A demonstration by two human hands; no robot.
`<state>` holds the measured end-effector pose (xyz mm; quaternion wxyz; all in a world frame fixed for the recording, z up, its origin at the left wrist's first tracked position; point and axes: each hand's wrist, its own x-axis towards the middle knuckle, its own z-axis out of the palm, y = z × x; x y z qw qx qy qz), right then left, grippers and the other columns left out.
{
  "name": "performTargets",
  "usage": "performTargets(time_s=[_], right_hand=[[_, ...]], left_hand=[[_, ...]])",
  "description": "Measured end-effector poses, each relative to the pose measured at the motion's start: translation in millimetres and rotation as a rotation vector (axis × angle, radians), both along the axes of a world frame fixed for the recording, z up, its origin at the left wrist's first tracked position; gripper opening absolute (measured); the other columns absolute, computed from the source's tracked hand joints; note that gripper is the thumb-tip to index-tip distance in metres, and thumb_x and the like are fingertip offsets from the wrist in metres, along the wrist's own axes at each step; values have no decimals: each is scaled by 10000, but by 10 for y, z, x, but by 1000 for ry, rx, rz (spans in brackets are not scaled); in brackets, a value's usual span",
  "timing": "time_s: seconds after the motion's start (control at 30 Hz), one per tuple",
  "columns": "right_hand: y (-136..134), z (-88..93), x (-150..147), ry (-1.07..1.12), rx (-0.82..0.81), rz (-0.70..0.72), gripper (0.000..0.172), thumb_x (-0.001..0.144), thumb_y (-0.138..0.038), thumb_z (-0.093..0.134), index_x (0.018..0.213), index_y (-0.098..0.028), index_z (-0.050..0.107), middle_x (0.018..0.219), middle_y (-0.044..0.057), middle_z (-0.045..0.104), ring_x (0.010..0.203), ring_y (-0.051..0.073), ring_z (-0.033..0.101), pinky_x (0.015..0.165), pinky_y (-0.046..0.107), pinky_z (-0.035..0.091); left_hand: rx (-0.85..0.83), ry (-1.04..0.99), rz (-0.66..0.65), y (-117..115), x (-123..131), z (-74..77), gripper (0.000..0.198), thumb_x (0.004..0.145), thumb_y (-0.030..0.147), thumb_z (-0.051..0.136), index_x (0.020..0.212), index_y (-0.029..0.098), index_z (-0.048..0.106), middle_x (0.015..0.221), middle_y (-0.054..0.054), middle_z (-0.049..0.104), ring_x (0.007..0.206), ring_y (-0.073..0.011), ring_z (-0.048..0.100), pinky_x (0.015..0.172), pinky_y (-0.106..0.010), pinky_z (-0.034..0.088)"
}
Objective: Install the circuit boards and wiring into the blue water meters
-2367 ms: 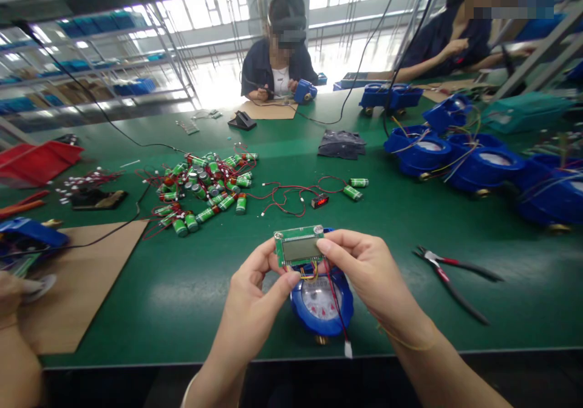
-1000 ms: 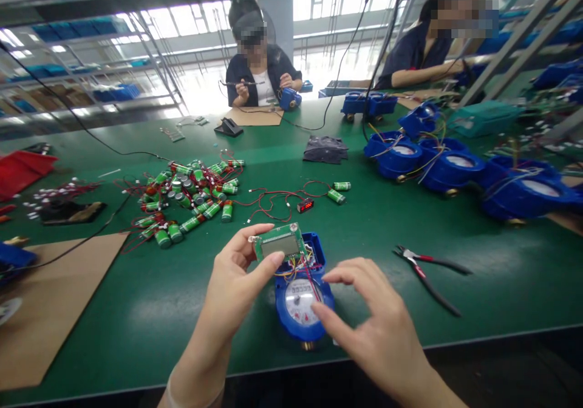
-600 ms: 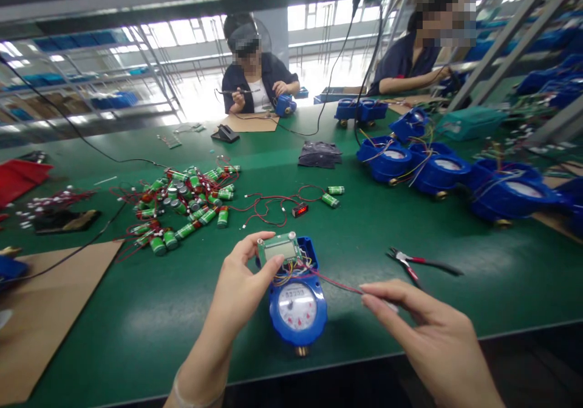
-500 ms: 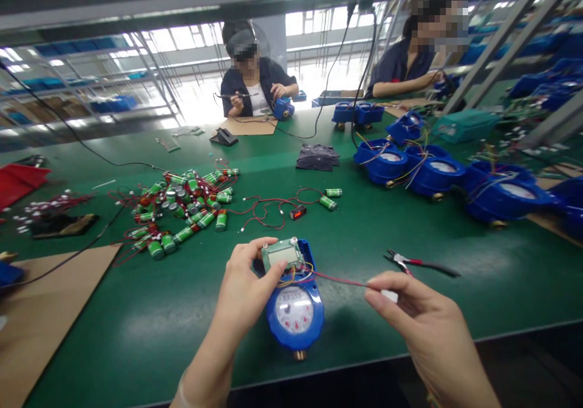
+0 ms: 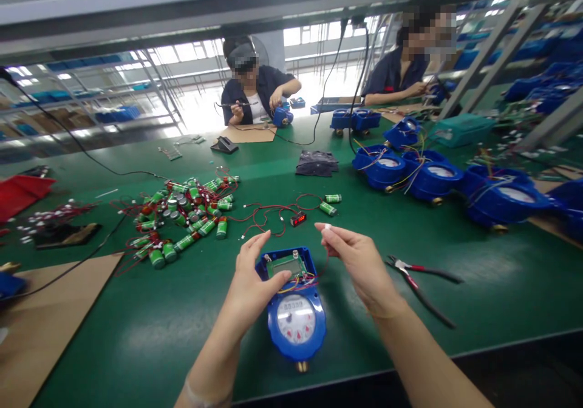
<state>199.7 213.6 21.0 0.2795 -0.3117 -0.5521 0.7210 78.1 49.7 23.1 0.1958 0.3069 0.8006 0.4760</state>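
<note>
A blue water meter (image 5: 297,323) with a round dial stands near the table's front edge. In its open upper housing lies a green circuit board (image 5: 286,267) with a small grey display and several thin wires. My left hand (image 5: 252,274) grips the housing from the left, thumb over the board, fingers stretched along the far left corner. Right of the housing, my right hand (image 5: 359,262) pinches a small white connector (image 5: 327,228) on a red wire that runs down to the board. Just beyond sits a small panel meter (image 5: 299,218) with red digits and red leads.
Green batteries (image 5: 182,238) are heaped at left, with two more (image 5: 328,208) behind my right hand. Red-handled cutters (image 5: 416,268) lie at right. More blue meters (image 5: 437,174) line the right side. Cardboard (image 5: 68,311) lies front left. Two people work across the table.
The circuit board has gone from raised and tilted down into the housing. My right hand has moved left and away from me with the connector, and the wire hangs slack. The panel meter's digits have changed.
</note>
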Motion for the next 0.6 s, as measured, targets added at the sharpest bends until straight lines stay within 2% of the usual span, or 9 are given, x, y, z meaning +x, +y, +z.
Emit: performTargets(time_s=[0.1, 0.17, 0.27, 0.37, 0.47, 0.53, 0.6], right_hand=[[80, -47, -153, -96, 71, 120, 390, 637, -525, 817, 676, -142, 754, 656, 27, 645, 625, 130, 485, 620, 281, 379], [112, -59, -201, -138, 116, 194, 378, 647, -509, 811, 617, -142, 725, 618, 17, 628, 613, 132, 485, 641, 290, 378], [156, -64, -226, -177, 176, 243, 366, 675, -497, 792, 610, -144, 718, 648, 28, 654, 678, 160, 538, 713, 302, 395], [191, -60, -256, -198, 241, 260, 370, 719, -500, 756, 621, -146, 717, 692, 34, 669, 733, 173, 557, 745, 299, 395], [200, -47, -316, -215, 257, 303, 366, 766, -501, 707, 665, -149, 727, 665, 12, 631, 664, 147, 509, 678, 287, 380], [197, -44, -362, -227, 248, 341, 359, 777, -499, 689, 708, -151, 740, 644, 1, 606, 622, 137, 474, 637, 283, 369], [201, -51, -407, -225, 243, 364, 353, 771, -498, 688, 741, -153, 753, 649, 2, 609, 623, 141, 473, 631, 285, 368]], left_hand=[[27, -76, -1, -21, -10, 15, 805, 678, 409, 770, 1408, 236, 480, 1475, -122, 449, 1341, -307, 423, 1109, -476, 342], [72, -157, 20, -61, -90, 36, 748, 740, 498, 705, 1407, 244, 482, 1482, -116, 471, 1326, -296, 452, 1059, -440, 394], [73, -161, 173, -131, -377, 18, 621, 844, 587, 526, 1344, 220, 551, 1367, -114, 601, 1225, -274, 545, 957, -387, 454], [-38, -83, 289, -147, -776, -112, 546, 847, 544, 553, 1222, 158, 642, 1074, -122, 713, 1002, -272, 624, 840, -388, 477], [-153, -115, 254, -72, -1092, -302, 341, 853, 410, 637, 1052, 138, 694, 855, -66, 699, 797, -210, 628, 737, -368, 498], [-206, -179, 206, 6, -1197, -404, 232, 881, 363, 637, 928, 141, 687, 820, -29, 682, 712, -159, 611, 678, -332, 512], [-233, -252, 165, 77, -1226, -459, 218, 901, 346, 626, 845, 139, 664, 792, -6, 669, 653, -127, 592, 617, -294, 508]])
